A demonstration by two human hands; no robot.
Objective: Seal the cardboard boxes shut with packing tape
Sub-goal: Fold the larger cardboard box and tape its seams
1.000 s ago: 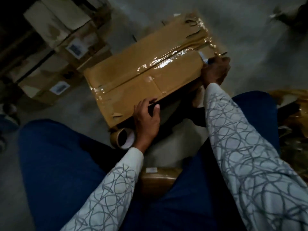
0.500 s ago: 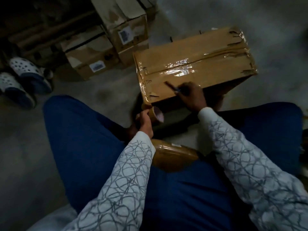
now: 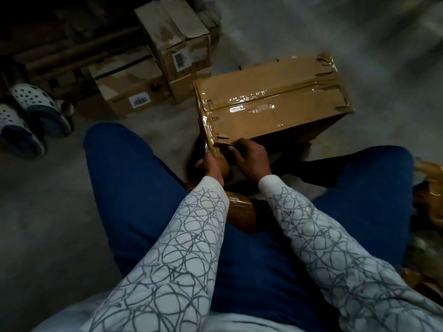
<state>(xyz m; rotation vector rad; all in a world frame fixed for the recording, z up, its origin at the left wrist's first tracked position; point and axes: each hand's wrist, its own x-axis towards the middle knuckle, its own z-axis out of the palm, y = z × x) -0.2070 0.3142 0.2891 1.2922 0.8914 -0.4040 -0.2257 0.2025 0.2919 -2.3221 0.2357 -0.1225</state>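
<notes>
- The cardboard box sits on the concrete floor just ahead of the seated person's knees, flaps down, with glossy packing tape running along its top seam and wrapped over the left end.
- The left hand is curled round a brown tape roll, held just below the box's near-left corner.
- The right hand pinches a thin blue-handled tool, its tip at that same corner; what sort of tool it is I cannot tell.
- A second tape roll lies in the person's lap between the blue trouser legs.
- Behind stand two more boxes: a low box with a white barcode label and a taller box with another barcode sticker. The print on both is too small to read.
- A pair of white perforated clogs rests at far left.
- Crumpled brown wrapping lies at the right edge.
</notes>
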